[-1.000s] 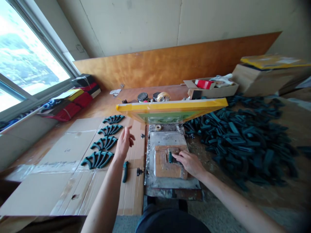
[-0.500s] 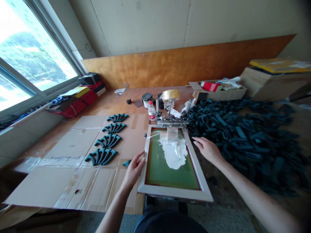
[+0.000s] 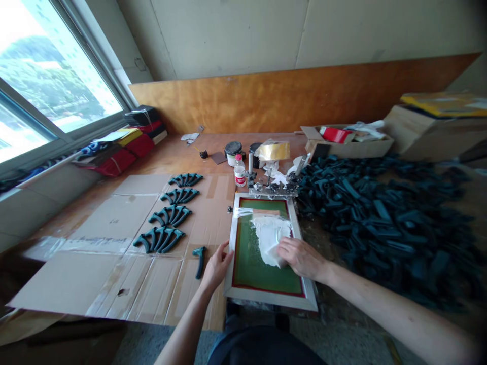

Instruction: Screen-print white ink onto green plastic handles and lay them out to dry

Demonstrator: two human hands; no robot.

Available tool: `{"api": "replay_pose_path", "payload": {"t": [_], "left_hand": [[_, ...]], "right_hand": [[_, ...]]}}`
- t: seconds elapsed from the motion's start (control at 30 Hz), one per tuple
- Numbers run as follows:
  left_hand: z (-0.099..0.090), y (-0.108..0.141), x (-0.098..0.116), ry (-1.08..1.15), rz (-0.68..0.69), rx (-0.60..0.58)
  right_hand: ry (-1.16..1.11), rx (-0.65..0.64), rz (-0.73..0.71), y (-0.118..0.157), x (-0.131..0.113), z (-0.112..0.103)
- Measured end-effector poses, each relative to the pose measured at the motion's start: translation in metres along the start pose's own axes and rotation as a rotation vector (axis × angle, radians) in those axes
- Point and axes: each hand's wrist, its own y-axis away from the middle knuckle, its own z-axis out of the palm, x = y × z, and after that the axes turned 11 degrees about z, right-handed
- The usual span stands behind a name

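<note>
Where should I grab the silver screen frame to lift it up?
Grip the near bar of the screen frame from your side. That end looks free; the far end sits in metal hinge clamps. Your fingers stay off the white paste too.

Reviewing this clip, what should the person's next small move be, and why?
Probably the right hand should spread the white ink down over the green mesh of the screen frame: the ink lies in a thick patch near the top, the mesh below it is bare, and that hand rests at the patch's lower edge.
</note>
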Motion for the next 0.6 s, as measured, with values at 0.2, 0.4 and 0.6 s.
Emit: {"api": "replay_pose_path", "payload": {"t": [0.2,0.4,0.6], "left_hand": [[0.002,0.000,0.003,0.074,-0.044,0.051],[0.002,0.000,0.004,0.149,-0.064,0.059],[-0.015,0.005,0.039,0.309,-0.122,0.051]], "right_hand": [[-0.101,0.100,0.041,-0.002,0.003,-0.001],[-0.107,0.124,-0.019,0.011,-0.003,0.013],[-0.084,0.195,0.337,-0.044,0.021,-0.035]]}}
